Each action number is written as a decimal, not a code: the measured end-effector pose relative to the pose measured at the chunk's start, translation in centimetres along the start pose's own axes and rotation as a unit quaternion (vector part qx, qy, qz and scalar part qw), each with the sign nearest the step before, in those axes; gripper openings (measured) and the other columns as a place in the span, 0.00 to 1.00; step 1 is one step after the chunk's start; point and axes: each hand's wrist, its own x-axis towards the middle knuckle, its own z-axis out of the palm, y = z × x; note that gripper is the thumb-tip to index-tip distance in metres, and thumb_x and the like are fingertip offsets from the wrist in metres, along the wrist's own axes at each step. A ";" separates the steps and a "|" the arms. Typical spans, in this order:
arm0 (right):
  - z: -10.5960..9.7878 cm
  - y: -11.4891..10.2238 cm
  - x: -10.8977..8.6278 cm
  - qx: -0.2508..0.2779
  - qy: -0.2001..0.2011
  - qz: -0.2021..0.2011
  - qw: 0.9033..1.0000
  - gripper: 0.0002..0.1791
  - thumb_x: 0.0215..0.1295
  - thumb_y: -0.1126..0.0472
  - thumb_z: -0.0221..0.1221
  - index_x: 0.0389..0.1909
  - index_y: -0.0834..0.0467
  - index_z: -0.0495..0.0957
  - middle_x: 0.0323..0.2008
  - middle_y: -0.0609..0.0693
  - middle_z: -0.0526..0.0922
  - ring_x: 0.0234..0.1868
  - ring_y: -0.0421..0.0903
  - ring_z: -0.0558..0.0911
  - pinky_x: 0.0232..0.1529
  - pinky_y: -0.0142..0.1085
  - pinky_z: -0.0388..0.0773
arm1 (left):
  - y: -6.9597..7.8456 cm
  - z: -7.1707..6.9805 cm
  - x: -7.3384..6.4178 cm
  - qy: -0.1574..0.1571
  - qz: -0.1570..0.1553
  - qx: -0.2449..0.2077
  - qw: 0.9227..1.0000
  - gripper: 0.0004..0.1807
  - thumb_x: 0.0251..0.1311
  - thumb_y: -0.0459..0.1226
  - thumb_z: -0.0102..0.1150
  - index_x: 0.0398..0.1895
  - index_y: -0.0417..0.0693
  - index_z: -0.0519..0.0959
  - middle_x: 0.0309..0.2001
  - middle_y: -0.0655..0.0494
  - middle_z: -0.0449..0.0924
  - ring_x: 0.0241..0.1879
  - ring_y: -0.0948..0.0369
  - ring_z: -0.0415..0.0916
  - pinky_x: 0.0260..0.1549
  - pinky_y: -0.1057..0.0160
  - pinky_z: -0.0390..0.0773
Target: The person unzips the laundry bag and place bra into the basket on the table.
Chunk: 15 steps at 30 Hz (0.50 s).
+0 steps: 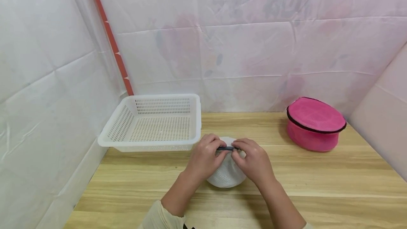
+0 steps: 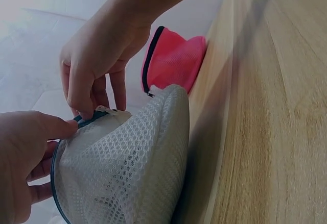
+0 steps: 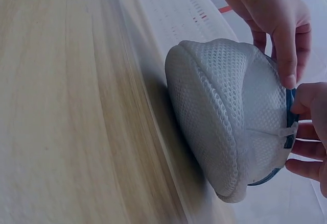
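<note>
A round, white mesh laundry bag (image 1: 226, 176) stands on the wooden table between my two hands. Its upper edge carries a dark blue zipper band (image 1: 226, 148), seen from the side in the right wrist view. My left hand (image 1: 206, 156) pinches this band between thumb and fingertips at the left. Close beside it, my right hand (image 1: 254, 160) pinches the same band, near a small pale tab (image 3: 289, 130) in the right wrist view. Mesh walls of the bag (image 2: 133, 157) bulge below the fingers in the left wrist view. Whatever is inside cannot be made out.
A white plastic basket (image 1: 152, 144) with slotted walls stands at the back left. At the back right sits a pink mesh bag (image 1: 313, 139) with black trim, its lid slanted. White sheeting (image 1: 241, 52) hangs behind and beside the wooden table (image 1: 318, 186).
</note>
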 end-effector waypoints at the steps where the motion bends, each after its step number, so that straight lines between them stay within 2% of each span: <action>1: 0.0 0.0 0.0 0.000 0.001 0.003 1.000 0.07 0.49 0.67 0.67 0.31 0.61 0.87 0.36 0.52 0.88 0.40 0.51 0.87 0.38 0.44 0.86 | 0.0 0.0 0.0 0.001 -0.001 0.001 1.000 0.08 0.50 0.37 0.75 0.31 0.48 0.85 0.33 0.59 0.77 0.34 0.62 0.75 0.34 0.69 0.77; 5: 0.0 0.3 0.1 0.008 0.018 0.018 1.000 0.06 0.49 0.69 0.69 0.30 0.62 0.87 0.34 0.52 0.88 0.37 0.50 0.87 0.36 0.44 0.86 | 0.0 0.1 0.0 -0.001 -0.015 0.016 1.000 0.08 0.50 0.37 0.75 0.31 0.50 0.84 0.33 0.60 0.77 0.34 0.63 0.74 0.33 0.69 0.77; 10: 0.0 0.6 0.1 0.013 0.067 0.032 0.997 0.05 0.51 0.70 0.65 0.30 0.62 0.87 0.31 0.52 0.88 0.31 0.46 0.86 0.31 0.41 0.85 | 0.2 0.0 0.0 0.001 -0.028 0.028 0.999 0.08 0.49 0.38 0.76 0.31 0.51 0.85 0.33 0.61 0.77 0.35 0.63 0.75 0.34 0.65 0.77; 15: 0.0 1.0 0.2 0.045 0.122 0.088 0.988 0.05 0.55 0.71 0.63 0.30 0.63 0.86 0.30 0.55 0.88 0.30 0.50 0.87 0.32 0.19 0.80 | 0.4 -0.1 0.1 0.001 -0.028 0.036 0.999 0.08 0.50 0.40 0.75 0.32 0.51 0.86 0.34 0.61 0.78 0.36 0.63 0.76 0.34 0.65 0.77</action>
